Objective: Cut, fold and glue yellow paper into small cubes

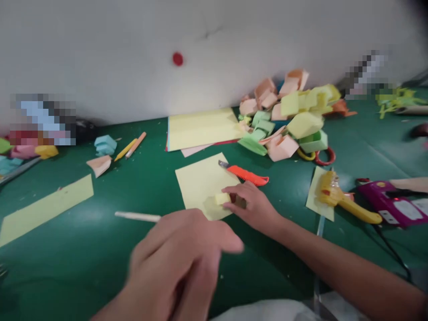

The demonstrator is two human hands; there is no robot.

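Observation:
My right hand (252, 205) pinches a small pale yellow folded paper piece (221, 199) between thumb and fingers. It holds the piece just over a square sheet of yellow paper (200, 178). An orange box cutter (248, 174) with its blade out lies across that sheet's right side, just beyond my right hand. Close to the camera, my left hand (187, 249) is blurred and curled closed, and what may be inside it is hidden. A thin white stick (137, 216) shows beside it, its right end hidden behind the hand.
Folded pastel paper pieces (284, 116) are heaped at the back right, with scissors (325, 156) partly under them. A yellow glue gun (347, 200) and a purple power strip (391, 203) lie right. Stacked paper (203, 129) rests against the wall; a paper strip (50, 207) lies left.

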